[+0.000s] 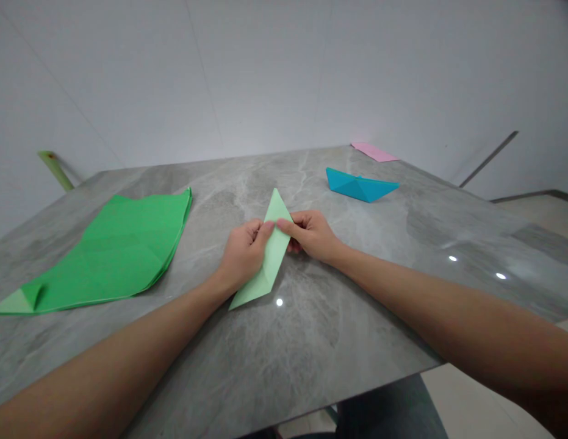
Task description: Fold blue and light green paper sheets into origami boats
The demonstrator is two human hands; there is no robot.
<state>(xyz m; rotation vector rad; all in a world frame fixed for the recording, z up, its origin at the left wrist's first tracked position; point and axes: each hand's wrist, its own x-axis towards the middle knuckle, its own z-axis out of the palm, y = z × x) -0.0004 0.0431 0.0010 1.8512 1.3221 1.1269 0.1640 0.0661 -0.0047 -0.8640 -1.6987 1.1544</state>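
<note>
1. Green paper sheets (114, 250) lie flat on grey marble table (274, 360), far left.
2. Left hand (242, 256): fingers closed, thumb pinching pale green folded paper (273, 256), mid-table.
3. Right hand (309, 235): thumb and fingers pinched on same paper's right edge.
4. Blue origami boat (360, 186), pink paper (374, 152): further back, right, well apart from hands.

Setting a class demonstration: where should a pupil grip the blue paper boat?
Pinch the boat at its wide middle, coming from the near side: both ends taper to thin points, and the middle offers the broadest surface.
</note>
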